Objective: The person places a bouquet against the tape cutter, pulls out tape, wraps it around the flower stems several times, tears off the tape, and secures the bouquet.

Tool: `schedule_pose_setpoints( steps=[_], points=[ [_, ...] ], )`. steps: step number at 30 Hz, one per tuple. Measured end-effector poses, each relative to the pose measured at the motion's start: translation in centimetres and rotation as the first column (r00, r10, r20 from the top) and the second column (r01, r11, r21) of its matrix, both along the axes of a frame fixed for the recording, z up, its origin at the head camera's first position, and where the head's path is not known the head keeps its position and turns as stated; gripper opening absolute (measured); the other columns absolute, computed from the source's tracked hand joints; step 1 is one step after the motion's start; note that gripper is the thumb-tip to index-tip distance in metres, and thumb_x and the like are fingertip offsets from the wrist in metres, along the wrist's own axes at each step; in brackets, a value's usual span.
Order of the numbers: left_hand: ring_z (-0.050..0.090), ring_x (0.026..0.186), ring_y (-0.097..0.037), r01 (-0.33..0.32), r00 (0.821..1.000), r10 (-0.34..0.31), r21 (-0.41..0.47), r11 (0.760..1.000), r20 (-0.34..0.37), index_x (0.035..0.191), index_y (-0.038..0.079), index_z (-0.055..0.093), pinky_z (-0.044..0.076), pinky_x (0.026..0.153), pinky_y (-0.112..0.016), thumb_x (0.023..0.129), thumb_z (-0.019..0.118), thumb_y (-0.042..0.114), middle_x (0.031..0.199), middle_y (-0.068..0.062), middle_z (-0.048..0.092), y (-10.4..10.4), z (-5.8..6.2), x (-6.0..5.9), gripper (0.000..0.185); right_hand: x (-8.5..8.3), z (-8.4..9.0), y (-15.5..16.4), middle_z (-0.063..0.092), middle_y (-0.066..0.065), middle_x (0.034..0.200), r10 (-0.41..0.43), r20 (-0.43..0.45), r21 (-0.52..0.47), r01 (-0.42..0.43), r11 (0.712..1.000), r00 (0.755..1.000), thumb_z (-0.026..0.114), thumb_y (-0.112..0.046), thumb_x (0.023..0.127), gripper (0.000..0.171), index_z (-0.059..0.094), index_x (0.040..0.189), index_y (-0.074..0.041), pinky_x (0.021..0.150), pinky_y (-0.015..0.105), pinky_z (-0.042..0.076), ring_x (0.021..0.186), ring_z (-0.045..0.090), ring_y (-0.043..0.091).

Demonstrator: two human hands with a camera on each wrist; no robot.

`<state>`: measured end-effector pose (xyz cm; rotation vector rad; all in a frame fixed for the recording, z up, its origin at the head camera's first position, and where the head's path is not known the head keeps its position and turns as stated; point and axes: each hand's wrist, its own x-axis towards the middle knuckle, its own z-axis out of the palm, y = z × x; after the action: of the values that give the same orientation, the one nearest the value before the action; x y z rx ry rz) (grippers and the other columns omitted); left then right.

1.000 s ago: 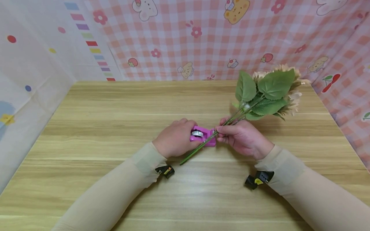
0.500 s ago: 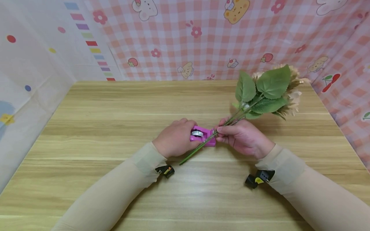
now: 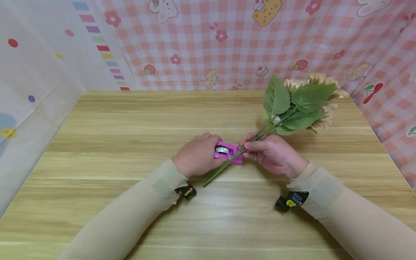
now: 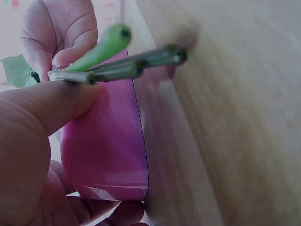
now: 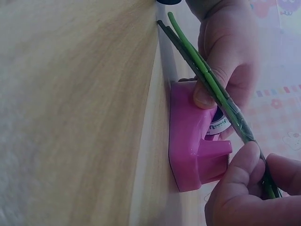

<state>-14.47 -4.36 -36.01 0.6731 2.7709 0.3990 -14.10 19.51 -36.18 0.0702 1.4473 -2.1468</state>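
Note:
A pink tape dispenser (image 3: pixel 234 155) with a white roll of tape (image 3: pixel 222 150) stands on the table. My left hand (image 3: pixel 199 155) grips its roll end, thumb along the near side in the left wrist view. My right hand (image 3: pixel 273 153) pinches a bunch of flower stems (image 5: pixel 214 82) between thumb and fingers, beside the dispenser's toothed end. The stems slant across over the dispenser, cut ends toward the near left. Clear tape shows around the stems in the right wrist view. Green leaves (image 3: pixel 310 97) and pale peach flowers (image 3: pixel 328 113) spread at the far right.
The wood-grain table (image 3: pixel 136 126) carries the work. A pink checked cloth (image 3: pixel 195 43) hangs behind it and on the right; a white dotted cloth (image 3: pixel 39 72) hangs at the left. Small black cameras sit on both wrists.
The flower bunch has turned slightly in my right hand; its leaves tilt a little differently and the stem ends have shifted slightly. My left hand stays on the dispenser.

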Motion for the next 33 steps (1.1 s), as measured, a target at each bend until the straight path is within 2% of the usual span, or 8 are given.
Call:
schedule_pose_setpoints(
  steps=[13, 25, 33],
  points=[
    [0.057, 0.091, -0.017, 0.005, 1.0, -0.005, 0.004, 1.0, 0.0, 0.137, 0.011, 0.061, 0.052, 0.079, -0.034, 0.099, 0.063, 0.061, 0.108, 0.0, 0.061, -0.22, -0.17, -0.02, 0.063, 0.07, -0.33, -0.26, 0.075, 0.008, 0.088, -0.008, 0.022, -0.037, 0.009, 0.999, 1.0, 0.052, 0.011, 0.103, 0.028, 0.067, 0.087, -0.007, 0.081, 0.027, 0.063, 0.078, 0.074, 0.017],
    [0.057, 0.091, -0.017, 0.001, 1.0, -0.001, 0.013, 1.0, -0.005, 0.136, 0.011, 0.061, 0.052, 0.08, -0.033, 0.099, 0.063, 0.061, 0.108, 0.0, 0.061, -0.21, -0.18, -0.02, 0.062, 0.02, -0.47, -0.31, 0.075, 0.008, 0.089, -0.014, 0.022, -0.028, 0.015, 0.999, 1.0, 0.053, 0.011, 0.102, 0.021, 0.064, 0.093, -0.006, 0.082, 0.027, 0.063, 0.079, 0.074, 0.016],
    [0.057, 0.091, -0.017, 0.009, 1.0, -0.009, 0.019, 1.0, -0.011, 0.136, 0.012, 0.061, 0.051, 0.079, -0.033, 0.098, 0.063, 0.062, 0.108, 0.001, 0.061, -0.16, -0.12, -0.04, 0.063, 0.08, -0.44, -0.17, 0.076, 0.008, 0.088, -0.006, 0.011, -0.032, 0.007, 0.999, 1.0, 0.052, 0.011, 0.102, 0.023, 0.064, 0.091, -0.005, 0.083, 0.028, 0.063, 0.08, 0.075, 0.017]
  ],
)
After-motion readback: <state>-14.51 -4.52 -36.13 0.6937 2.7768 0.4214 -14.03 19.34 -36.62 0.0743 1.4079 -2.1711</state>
